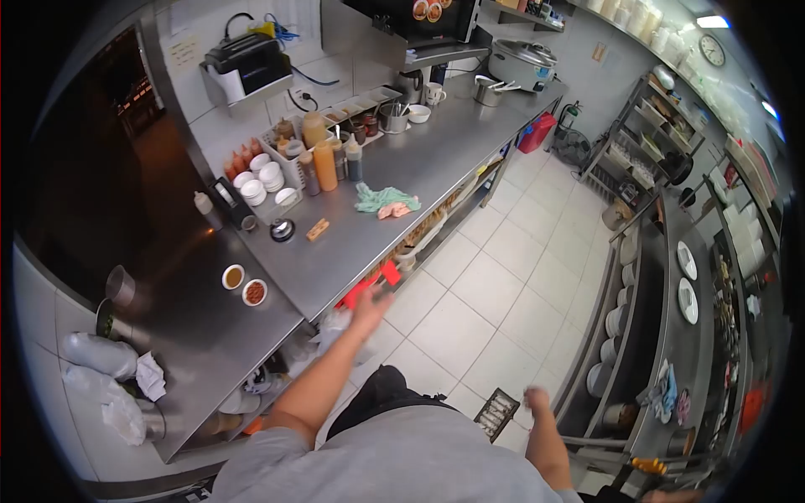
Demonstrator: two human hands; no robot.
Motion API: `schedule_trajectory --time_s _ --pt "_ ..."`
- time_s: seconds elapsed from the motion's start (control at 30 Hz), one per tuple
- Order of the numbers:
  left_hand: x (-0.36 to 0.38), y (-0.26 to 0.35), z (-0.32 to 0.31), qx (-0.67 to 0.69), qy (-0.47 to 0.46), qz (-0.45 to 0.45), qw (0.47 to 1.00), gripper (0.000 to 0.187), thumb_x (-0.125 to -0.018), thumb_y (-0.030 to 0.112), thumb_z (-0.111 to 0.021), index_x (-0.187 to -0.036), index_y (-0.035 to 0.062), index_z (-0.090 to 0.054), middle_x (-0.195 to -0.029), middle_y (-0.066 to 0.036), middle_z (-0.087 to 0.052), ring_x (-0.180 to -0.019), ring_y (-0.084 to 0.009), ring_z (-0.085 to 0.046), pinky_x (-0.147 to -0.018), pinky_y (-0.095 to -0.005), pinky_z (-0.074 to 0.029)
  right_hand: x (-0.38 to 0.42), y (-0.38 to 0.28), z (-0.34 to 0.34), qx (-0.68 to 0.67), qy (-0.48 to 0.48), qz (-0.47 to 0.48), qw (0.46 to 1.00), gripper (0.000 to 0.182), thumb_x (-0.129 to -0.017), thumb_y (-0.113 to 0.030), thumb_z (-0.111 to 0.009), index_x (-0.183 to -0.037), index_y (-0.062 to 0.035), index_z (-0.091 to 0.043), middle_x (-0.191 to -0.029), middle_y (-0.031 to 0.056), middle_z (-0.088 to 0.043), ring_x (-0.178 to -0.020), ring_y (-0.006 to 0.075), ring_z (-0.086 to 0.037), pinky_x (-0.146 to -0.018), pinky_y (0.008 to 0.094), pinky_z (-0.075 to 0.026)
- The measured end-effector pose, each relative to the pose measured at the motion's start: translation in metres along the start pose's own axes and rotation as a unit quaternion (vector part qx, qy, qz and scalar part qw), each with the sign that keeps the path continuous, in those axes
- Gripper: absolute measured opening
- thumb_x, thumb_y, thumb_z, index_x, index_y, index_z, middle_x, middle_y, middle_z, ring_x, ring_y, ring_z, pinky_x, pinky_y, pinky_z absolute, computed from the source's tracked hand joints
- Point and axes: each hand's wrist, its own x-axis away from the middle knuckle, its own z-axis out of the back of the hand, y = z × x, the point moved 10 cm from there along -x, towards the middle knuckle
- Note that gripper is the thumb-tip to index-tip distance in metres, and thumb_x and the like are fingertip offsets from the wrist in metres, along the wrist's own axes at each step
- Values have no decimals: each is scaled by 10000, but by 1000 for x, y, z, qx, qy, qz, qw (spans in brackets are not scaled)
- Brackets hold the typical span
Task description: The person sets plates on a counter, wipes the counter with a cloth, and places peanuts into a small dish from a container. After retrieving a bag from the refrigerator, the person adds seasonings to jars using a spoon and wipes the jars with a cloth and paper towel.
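My left hand [369, 310] is stretched out low beside the front edge of the steel counter [369, 226], its fingers blurred by motion. Right at its fingertips shows a small bright red piece [391, 272], and another red thing [356, 292] lies behind the hand under the counter edge; whether the hand holds either one I cannot tell. A clear plastic bag [334, 329] hangs beside my left wrist. My right hand [534, 397] hangs low over the floor, blurred, near a dark floor drain [496, 415].
On the counter are two small sauce bowls [254, 292], a call bell [283, 230], a wooden clip [318, 229], cloths [387, 201], sauce bottles [325, 165] and stacked white cups [270, 176]. A tiled floor [478, 293] runs between this counter and the right-hand shelves with plates [687, 299].
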Motion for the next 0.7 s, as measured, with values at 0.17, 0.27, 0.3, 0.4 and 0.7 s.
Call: schedule_trajectory --time_s 0.17,0.27,0.3,0.4,0.7 --pt "-146 70 55 -23 200 -39 979 746 -804 513 -644 -1275 -36 -463 -1360 -260 -407 -1252 -376 -411 -1046 -396 -339 -89 -263 160 -190 64 130 971 338 -797 -179 -668 -1089 -14 -633 -819 109 -673 -675 202 -624 -629 339 -505" --pt "-239 84 41 -135 256 -7 957 806 -810 534 -611 -1347 -28 -394 -1433 -273 -305 -1345 -389 -283 -1112 -430 -229 -143 -326 161 -75 43 231 969 332 -789 -221 -685 -1070 -51 -641 -838 124 -671 -726 249 -638 -679 361 -510" --pt "-260 94 19 -227 237 -1 944 821 -812 538 -600 -1364 -26 -371 -1454 -271 -261 -1367 -386 -224 -1124 -443 -179 -150 -327 152 -31 22 214 976 332 -778 -241 -689 -1057 -68 -642 -863 138 -669 -773 284 -651 -712 375 -513" --pt "-312 122 -56 -398 155 -17 904 858 -816 547 -571 -1405 -19 -310 -1499 -263 -154 -1415 -377 -77 -1145 -479 -50 -192 -235 69 124 -65 187 972 256 -789 -222 -686 -1010 -96 -663 -965 138 -667 -910 273 -633 -789 381 -490" --pt "-499 188 -165 -384 32 -124 914 803 -858 495 -537 -1416 -22 -278 -1504 -261 -125 -1420 -378 -34 -1143 -496 -22 -315 -202 83 32 -279 -99 955 233 -859 -232 -589 -1014 -72 -658 -978 99 -669 -866 233 -634 -733 374 -490"
